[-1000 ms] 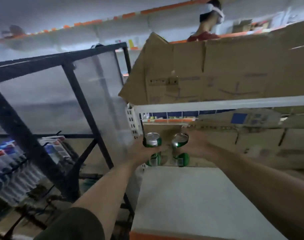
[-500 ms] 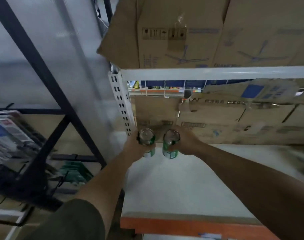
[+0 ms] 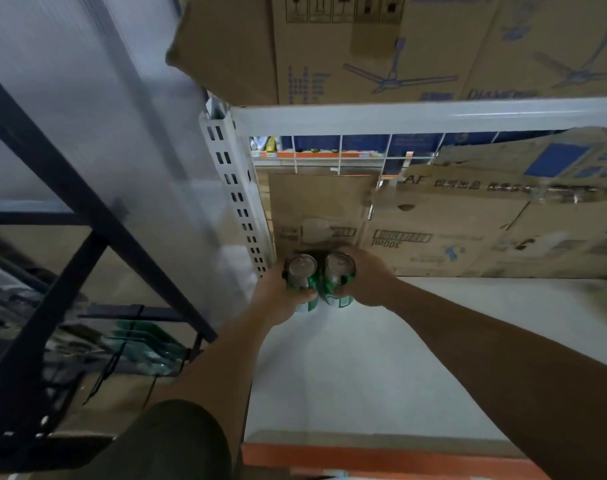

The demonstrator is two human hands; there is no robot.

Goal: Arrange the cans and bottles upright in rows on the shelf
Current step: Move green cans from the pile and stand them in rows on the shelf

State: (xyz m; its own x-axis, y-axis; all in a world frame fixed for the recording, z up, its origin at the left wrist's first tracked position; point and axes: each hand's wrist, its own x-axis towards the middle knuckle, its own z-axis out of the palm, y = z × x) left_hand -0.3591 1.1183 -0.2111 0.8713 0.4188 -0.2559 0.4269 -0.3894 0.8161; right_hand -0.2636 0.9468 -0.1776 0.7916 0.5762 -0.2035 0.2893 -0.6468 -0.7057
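Observation:
Two green cans stand upright side by side at the back left corner of the white shelf point(image 3: 381, 368). My left hand point(image 3: 278, 299) is wrapped around the left green can point(image 3: 302, 275). My right hand point(image 3: 371, 282) grips the right green can point(image 3: 338, 271). The cans' bottoms are at or just above the shelf surface; I cannot tell whether they touch it. Both silver tops face up.
Brown cardboard boxes point(image 3: 468, 223) line the back of the shelf. A white perforated upright point(image 3: 236, 199) stands just left of the cans. A white beam point(image 3: 416, 114) carries large cartons point(image 3: 381, 46) overhead. An orange front edge point(image 3: 381, 459) borders the shelf. A dark metal rack point(image 3: 70, 209) stands left.
Both hands carried the cans down and deeper toward the back left corner of the shelf. My view tilted downward and came closer to the shelf.

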